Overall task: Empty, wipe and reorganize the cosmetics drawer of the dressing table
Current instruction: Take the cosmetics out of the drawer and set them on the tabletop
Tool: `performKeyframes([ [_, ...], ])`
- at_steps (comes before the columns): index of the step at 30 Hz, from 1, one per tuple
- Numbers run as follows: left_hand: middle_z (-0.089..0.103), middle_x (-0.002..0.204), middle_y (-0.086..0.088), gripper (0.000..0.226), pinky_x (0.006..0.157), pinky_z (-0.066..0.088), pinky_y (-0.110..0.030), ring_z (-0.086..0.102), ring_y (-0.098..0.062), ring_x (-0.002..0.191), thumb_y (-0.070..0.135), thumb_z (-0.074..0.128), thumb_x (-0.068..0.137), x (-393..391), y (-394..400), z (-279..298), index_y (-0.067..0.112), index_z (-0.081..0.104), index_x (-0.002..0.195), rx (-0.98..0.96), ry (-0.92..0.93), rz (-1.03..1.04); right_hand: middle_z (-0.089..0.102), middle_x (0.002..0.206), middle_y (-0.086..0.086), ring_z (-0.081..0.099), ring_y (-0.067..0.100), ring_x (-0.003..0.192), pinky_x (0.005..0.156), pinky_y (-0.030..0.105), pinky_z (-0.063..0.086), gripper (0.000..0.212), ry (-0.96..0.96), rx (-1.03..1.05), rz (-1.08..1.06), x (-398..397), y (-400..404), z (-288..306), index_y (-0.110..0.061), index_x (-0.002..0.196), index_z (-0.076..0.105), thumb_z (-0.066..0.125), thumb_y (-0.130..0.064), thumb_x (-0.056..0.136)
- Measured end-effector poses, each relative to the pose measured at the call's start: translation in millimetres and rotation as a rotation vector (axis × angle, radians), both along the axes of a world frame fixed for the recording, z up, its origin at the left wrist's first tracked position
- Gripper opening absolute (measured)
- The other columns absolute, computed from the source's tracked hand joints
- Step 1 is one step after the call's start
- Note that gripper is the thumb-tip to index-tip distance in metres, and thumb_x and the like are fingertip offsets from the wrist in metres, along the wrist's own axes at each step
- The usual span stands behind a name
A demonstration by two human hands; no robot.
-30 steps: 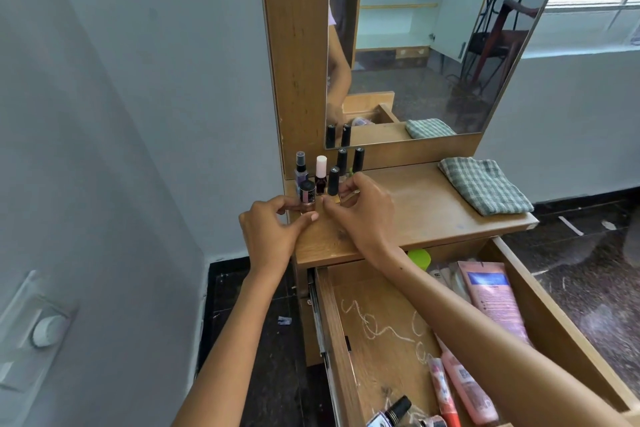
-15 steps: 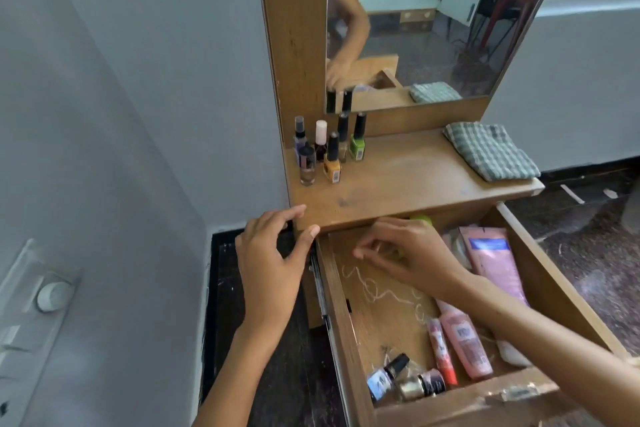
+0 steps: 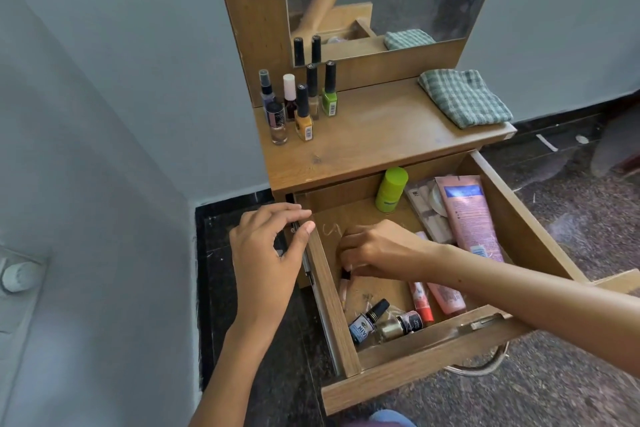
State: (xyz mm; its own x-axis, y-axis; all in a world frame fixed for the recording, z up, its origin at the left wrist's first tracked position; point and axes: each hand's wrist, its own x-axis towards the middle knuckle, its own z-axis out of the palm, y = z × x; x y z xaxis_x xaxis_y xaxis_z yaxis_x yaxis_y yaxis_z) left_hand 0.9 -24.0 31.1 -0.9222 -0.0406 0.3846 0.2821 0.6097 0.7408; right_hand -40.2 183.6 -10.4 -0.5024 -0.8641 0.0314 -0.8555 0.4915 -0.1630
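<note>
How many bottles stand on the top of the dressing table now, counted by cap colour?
Black cap: 4, namely the yellow bottle, the green bottle, the beige bottle and the short dark-capped bottle.
White cap: 1, the dark red bottle.
Clear spray cap: 1, the purple spray bottle.
Total: 6

Drawer (image 3: 512,229) stood open below tabletop (image 3: 381,135). Bottles (image 3: 301,104) on tabletop's rear-left corner, cloth (image 3: 465,97) rear-right. Tubes (image 3: 464,215) along drawer's right side, sm. bottles (image 3: 384,322) at its front. R hand (image 3: 377,250) inside drawer, L hand (image 3: 266,253) just outside left wall.
</note>
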Motion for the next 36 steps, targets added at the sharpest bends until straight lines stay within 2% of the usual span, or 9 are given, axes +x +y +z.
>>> performKeyframes([
  [4, 0.064, 0.100, 0.017, 0.012, 0.087, 0.044, -0.048, 0.053, -0.005, 0.101, 0.029, 0.070, 0.081, 1.0, 3.7, 1.6, 0.030, 0.070, 0.093, -0.004, -0.017, -0.005, 0.066, 0.104, -0.006, 0.060, 0.016, 0.099, 0.062, 0.031, 0.050, 0.016, -0.071, -0.012, 0.027, 1.7, 7.7, 0.2, -0.023, 0.104, 0.061, 0.064, -0.026, 0.088],
  [10, 0.064, 0.099, 0.020, 0.015, 0.089, 0.043, -0.048, 0.053, -0.002, 0.099, 0.036, 0.065, 0.080, -2.3, 11.9, 4.1, 0.030, 0.071, 0.093, -0.028, -0.033, -0.064, 0.068, 0.092, -0.005, 0.064, 0.013, 0.084, 0.059, 0.030, 0.053, 0.009, -0.057, -0.046, -0.076, -4.7, 22.2, 28.1, -0.020, 0.093, 0.068, 0.067, -0.020, 0.085],
  [16, 0.063, 0.099, 0.027, 0.029, 0.088, 0.046, -0.048, 0.057, 0.002, 0.100, 0.055, 0.055, 0.081, -16.1, 17.1, 13.5, 0.036, 0.067, 0.101, 0.074, 0.026, -0.100, 0.070, 0.102, -0.005, 0.066, 0.006, 0.093, 0.076, 0.021, 0.055, 0.029, -0.369, -0.656, -0.474, -9.5, 36.3, 67.2, -0.019, 0.108, 0.069, 0.073, -0.013, 0.080],
  [20, 0.068, 0.096, 0.021, 0.026, 0.083, 0.047, -0.047, 0.060, -0.004, 0.097, 0.050, 0.062, 0.079, -32.2, 34.6, 31.8, 0.033, 0.071, 0.097, 0.156, 0.083, -0.146, 0.071, 0.099, 0.001, 0.069, 0.010, 0.091, 0.080, 0.028, 0.056, 0.023, -0.441, -0.798, -0.448, -11.2, 10.9, 81.3, -0.010, 0.103, 0.069, 0.072, -0.009, 0.080],
  [23, 0.068, 0.102, 0.015, 0.028, 0.088, 0.046, -0.045, 0.059, -0.005, 0.101, 0.045, 0.063, 0.080, -47.3, 36.8, 39.0, 0.028, 0.071, 0.100, 0.099, 0.109, -0.071, 0.071, 0.092, -0.004, 0.068, 0.004, 0.086, 0.078, 0.024, 0.056, 0.018, -0.336, -0.872, -0.556, -27.6, -4.8, 85.6, -0.015, 0.096, 0.069, 0.073, -0.010, 0.079],
  [25, 0.069, 0.106, 0.010, 0.030, 0.090, 0.038, -0.035, 0.059, -0.010, 0.102, 0.040, 0.064, 0.081, -55.4, 32.0, 37.1, 0.024, 0.070, 0.106, -0.057, 0.110, 0.015, 0.071, 0.085, -0.009, 0.067, 0.002, 0.080, 0.072, 0.022, 0.054, 0.015, -0.238, -0.938, -0.723, -47.9, -11.4, 82.7, -0.021, 0.089, 0.070, 0.076, -0.014, 0.077],
  [28, 0.068, 0.107, 0.008, 0.027, 0.080, 0.021, -0.023, 0.057, -0.012, 0.100, 0.034, 0.066, 0.082, -58.5, 26.2, 30.1, 0.024, 0.069, 0.107, -0.283, 0.058, 0.067, 0.070, 0.076, -0.010, 0.064, -0.001, 0.072, 0.061, 0.016, 0.046, 0.012, -0.092, -0.891, -0.904, -81.1, -20.1, 76.7, -0.025, 0.084, 0.072, 0.079, -0.023, 0.074],
  [30, 0.068, 0.105, 0.009, 0.023, 0.075, 0.019, -0.022, 0.057, -0.011, 0.097, 0.033, 0.068, 0.082, -57.6, 25.5, 26.4, 0.025, 0.071, 0.103, -0.380, 0.055, 0.061, 0.070, 0.073, -0.010, 0.064, 0.001, 0.069, 0.058, 0.015, 0.045, 0.013, -0.077, -0.831, -0.955, -95.1, -26.4, 73.3, -0.024, 0.083, 0.073, 0.079, -0.027, 0.072],
  [36, 0.068, 0.095, 0.009, 0.018, 0.072, 0.028, -0.027, 0.058, -0.013, 0.090, 0.026, 0.071, 0.079, -56.2, 26.8, 20.7, 0.023, 0.071, 0.097, -0.488, 0.138, 0.065, 0.070, 0.074, -0.011, 0.063, 0.004, 0.071, 0.069, 0.032, 0.055, 0.016, 0.013, -0.753, -0.946, -106.0, -37.8, 69.9, -0.025, 0.085, 0.073, 0.077, -0.035, 0.073],
])
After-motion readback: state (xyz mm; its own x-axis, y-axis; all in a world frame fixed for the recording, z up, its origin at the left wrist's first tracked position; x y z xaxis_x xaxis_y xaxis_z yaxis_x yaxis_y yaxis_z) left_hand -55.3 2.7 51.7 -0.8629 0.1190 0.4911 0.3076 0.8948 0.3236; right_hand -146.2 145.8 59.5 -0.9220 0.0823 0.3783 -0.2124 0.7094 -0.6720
